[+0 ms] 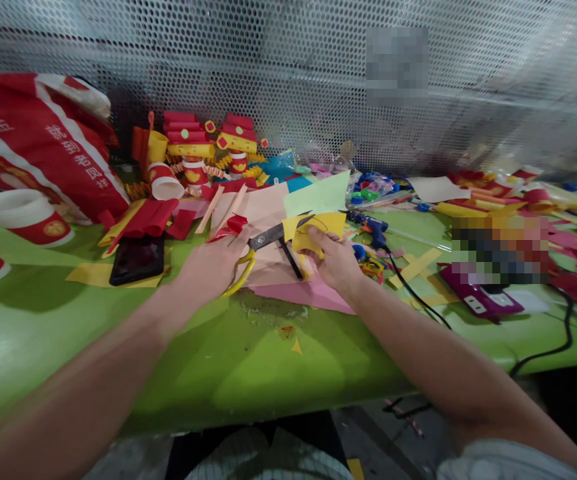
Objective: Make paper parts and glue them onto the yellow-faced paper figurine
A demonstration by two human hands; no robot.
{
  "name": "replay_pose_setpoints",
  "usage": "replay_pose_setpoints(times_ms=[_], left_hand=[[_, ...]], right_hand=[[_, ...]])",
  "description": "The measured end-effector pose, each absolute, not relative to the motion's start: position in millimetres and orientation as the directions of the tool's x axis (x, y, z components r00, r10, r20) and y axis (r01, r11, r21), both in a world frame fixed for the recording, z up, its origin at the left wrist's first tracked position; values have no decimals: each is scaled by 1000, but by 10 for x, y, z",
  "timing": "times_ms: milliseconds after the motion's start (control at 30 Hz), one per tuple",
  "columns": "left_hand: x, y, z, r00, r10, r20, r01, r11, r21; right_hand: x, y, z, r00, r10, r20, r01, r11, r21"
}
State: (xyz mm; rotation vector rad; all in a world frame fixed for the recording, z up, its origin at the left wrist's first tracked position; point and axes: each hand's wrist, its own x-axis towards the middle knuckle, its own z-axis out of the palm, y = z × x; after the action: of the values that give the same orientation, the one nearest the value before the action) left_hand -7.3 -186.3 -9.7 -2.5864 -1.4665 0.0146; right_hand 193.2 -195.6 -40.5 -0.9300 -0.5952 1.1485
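Observation:
My left hand is closed round the yellow handles of a pair of scissors. Their dark blades reach right, to a piece of yellow paper with a curved dark line on it. Pinched in my right hand, that paper is held up over the work spot. Below both hands lie a pale pink sheet, a darker pink sheet and a thin black stick or pen. Two small triangular scraps, one of them a yellow scrap, rest on the green tabletop in front of me.
A black phone and paper cups are at left, near a red bag. Paper figures stand behind. At right are a blue glue gun with its cord, yellow strips and a purple packet.

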Motion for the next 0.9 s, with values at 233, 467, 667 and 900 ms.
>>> replay_pose_setpoints(times_ms=[233,467,667,900], left_hand=[[-69,-1856,-93,550,834,43,835,-549,-27],[-100,-1813,-149,569,819,75,820,-572,27],[-111,-1779,-216,597,795,111,794,-605,58],[-123,-1779,-239,608,775,175,783,-621,30]], right_hand=[[1930,-1961,-406,328,944,-40,-465,124,-877],[1926,-1948,-437,296,955,8,-411,135,-901],[1932,-1945,-498,276,957,88,-356,187,-916],[1923,-1959,-496,263,954,147,-334,232,-914]])
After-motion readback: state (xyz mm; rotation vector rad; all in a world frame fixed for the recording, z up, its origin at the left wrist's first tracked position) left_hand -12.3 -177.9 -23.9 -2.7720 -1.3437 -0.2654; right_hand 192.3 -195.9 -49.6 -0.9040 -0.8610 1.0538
